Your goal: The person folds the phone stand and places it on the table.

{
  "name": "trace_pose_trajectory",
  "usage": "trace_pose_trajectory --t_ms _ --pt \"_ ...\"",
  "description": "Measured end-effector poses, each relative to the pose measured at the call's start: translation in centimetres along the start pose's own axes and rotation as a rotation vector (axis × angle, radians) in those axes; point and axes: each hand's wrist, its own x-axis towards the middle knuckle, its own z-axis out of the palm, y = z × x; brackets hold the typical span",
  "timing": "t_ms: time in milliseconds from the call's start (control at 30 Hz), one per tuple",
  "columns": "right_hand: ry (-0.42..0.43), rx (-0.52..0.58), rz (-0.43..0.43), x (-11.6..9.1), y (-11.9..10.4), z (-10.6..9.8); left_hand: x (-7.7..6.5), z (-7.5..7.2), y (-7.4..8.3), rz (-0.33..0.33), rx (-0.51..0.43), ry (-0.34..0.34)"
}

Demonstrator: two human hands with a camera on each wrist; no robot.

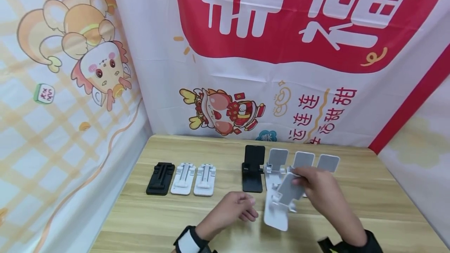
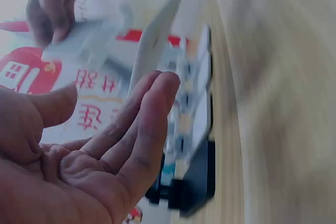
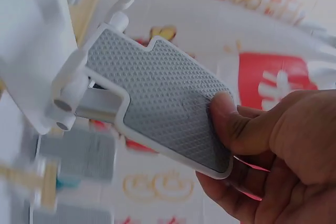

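In the head view my right hand (image 1: 321, 192) holds an unfolded white phone stand (image 1: 275, 211) above the table, pinching its grey-padded plate. Seen from the right wrist, the thumb presses on the textured grey pad (image 3: 163, 98) while the fingers lie behind the plate. The stand's white base tilts downward from the hinge. My left hand (image 1: 230, 209) hovers left of the stand with nothing in it, its fingers loosely bent. From the left wrist, the palm (image 2: 89, 177) faces up, and the stand's base (image 2: 152, 40) appears just beyond the fingertips; whether they touch is unclear.
Behind the held stand is a row of unfolded phone stands: a black one (image 1: 253, 169) and white ones with grey pads (image 1: 278, 157), partly hidden by my right hand. To the left lie a folded black stand (image 1: 160, 179) and two folded white stands (image 1: 183, 179) on the wooden table (image 1: 133, 221).
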Motion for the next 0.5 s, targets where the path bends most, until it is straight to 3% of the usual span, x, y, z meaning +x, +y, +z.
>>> trace_pose_trajectory --t_ms 100,233,400,500 --pt "-0.028 0.042 -0.005 0.8 -2.0 0.6 -0.1 0.8 0.0 0.014 -0.025 -0.040" --pt "-0.031 0.064 -0.028 1.4 -3.7 1.4 -0.2 1.0 -0.2 0.025 0.012 0.006" --pt "-0.013 0.149 -0.056 1.9 -4.5 2.0 -0.3 0.8 -0.3 -0.025 -0.028 0.077" --pt "-0.039 0.245 -0.008 2.1 -4.3 2.2 -0.4 0.4 0.0 -0.074 -0.050 0.086"
